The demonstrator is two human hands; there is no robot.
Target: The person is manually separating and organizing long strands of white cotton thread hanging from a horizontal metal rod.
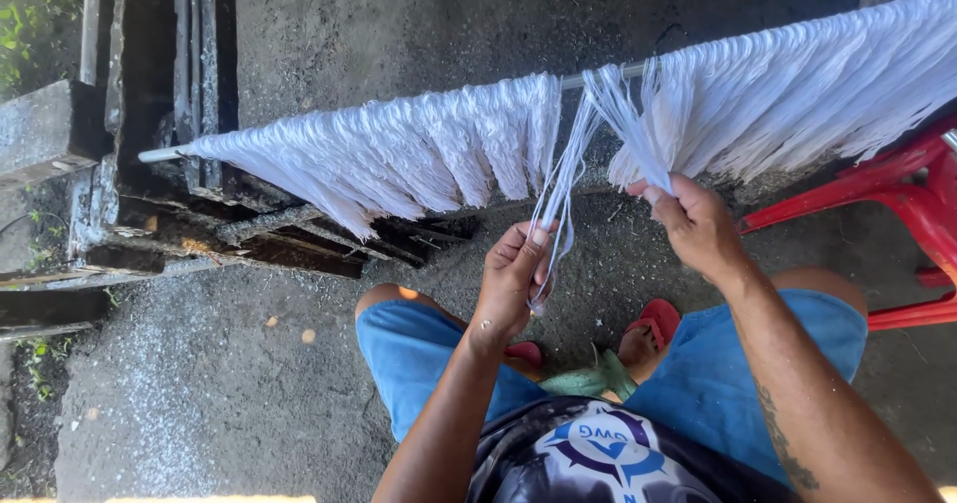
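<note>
Head view, looking down. A thin grey metal rod point(598, 76) runs across the frame, draped along most of its length with hanks of white fibre strands point(399, 154). At a gap near the rod's middle, a narrow bundle of white strands point(560, 199) hangs separated from the rest. Left hand point(510, 282): fingers curled closed around the lower end of this bundle, thumb pressed against it, strands running taut up to the rod. Right hand point(695, 222): fingers pinched shut on the lower edge of the adjacent hank of strands, just right of the gap. Below the hands: blue shorts point(419, 348), red sandals point(653, 322), grey concrete ground point(199, 373). Red plastic chair point(897, 199) at right edge, partly beneath the strands. Dark weathered timber frame point(159, 114) at left, behind the rod's end.
</note>
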